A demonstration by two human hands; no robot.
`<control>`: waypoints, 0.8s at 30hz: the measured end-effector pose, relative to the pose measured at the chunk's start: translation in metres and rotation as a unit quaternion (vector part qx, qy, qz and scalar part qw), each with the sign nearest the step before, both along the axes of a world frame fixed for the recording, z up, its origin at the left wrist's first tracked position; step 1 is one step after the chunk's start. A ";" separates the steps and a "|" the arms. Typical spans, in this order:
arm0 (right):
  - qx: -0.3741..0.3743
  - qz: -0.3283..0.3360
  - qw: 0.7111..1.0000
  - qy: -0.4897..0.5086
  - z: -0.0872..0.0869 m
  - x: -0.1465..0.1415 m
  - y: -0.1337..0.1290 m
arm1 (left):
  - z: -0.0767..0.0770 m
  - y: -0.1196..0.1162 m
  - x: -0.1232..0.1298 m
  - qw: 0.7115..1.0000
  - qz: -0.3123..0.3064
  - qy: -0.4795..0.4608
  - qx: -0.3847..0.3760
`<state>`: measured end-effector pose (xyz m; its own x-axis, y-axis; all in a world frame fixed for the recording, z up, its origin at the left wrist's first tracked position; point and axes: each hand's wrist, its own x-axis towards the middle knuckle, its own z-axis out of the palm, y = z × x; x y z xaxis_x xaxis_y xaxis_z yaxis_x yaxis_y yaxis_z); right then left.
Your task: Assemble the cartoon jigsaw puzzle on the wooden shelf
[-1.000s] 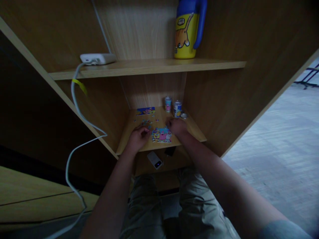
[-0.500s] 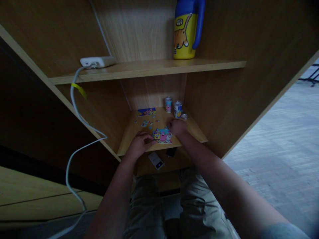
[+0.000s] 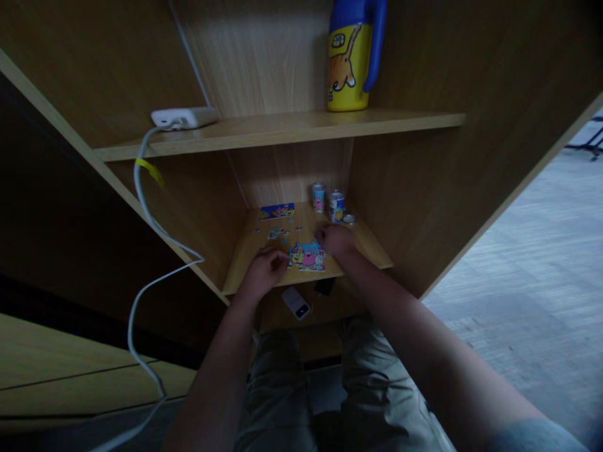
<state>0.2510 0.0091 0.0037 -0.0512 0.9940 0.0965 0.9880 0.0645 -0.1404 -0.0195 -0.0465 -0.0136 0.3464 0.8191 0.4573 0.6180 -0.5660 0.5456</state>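
1. A wooden shelf unit (image 3: 424,188) fills the room's corner; a yellow-and-blue flask (image 3: 351,53) stands on its upper board.
2. A white charger (image 3: 183,117) lies up there too, its cable (image 3: 141,207) hanging down.
3. On the lower board (image 3: 367,248) lies a partly joined jigsaw puzzle (image 3: 308,256).
4. The left hand (image 3: 264,270) rests curled at its left edge; whether it pinches a piece, I cannot tell.
5. The right hand (image 3: 335,241), fingers bent, presses its upper right corner.
6. Two small tins (image 3: 330,201) stand behind.
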 end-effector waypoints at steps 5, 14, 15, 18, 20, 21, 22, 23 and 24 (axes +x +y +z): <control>-0.005 -0.002 1.000 -0.002 0.001 -0.001 0.000 | 0.003 -0.003 0.002 0.999 -0.025 0.020 0.008; -0.003 -0.002 1.000 0.001 0.000 0.000 0.000 | 0.004 -0.005 0.003 0.998 -0.053 0.029 -0.004; -0.002 -0.002 1.000 0.001 0.000 0.000 0.000 | 0.004 -0.005 0.003 0.998 -0.054 0.029 -0.003; 0.002 0.005 1.000 0.000 -0.002 0.001 0.001 | 0.004 -0.005 0.004 0.998 -0.054 0.038 0.005; 0.005 0.007 1.000 -0.002 -0.003 0.001 0.002 | 0.004 -0.005 0.004 0.998 -0.050 0.049 0.010; 0.009 0.008 1.000 -0.002 -0.003 0.001 0.002 | 0.004 -0.005 0.004 0.997 -0.048 0.053 0.013; 0.013 0.008 1.000 -0.003 -0.003 0.001 0.002 | 0.004 -0.006 0.004 0.997 -0.049 0.057 0.016; 0.017 0.008 1.000 -0.003 -0.003 0.001 0.002 | 0.004 -0.006 0.004 0.997 -0.049 0.059 0.019; 0.017 0.008 1.000 -0.003 -0.003 0.001 0.002 | 0.004 -0.006 0.005 0.997 -0.050 0.060 0.022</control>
<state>0.2521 0.0111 0.0007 -0.0679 0.9892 0.1302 0.9877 0.0850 -0.1309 -0.0149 -0.0525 -0.0097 0.4794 0.7578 0.4426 0.6167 -0.6498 0.4444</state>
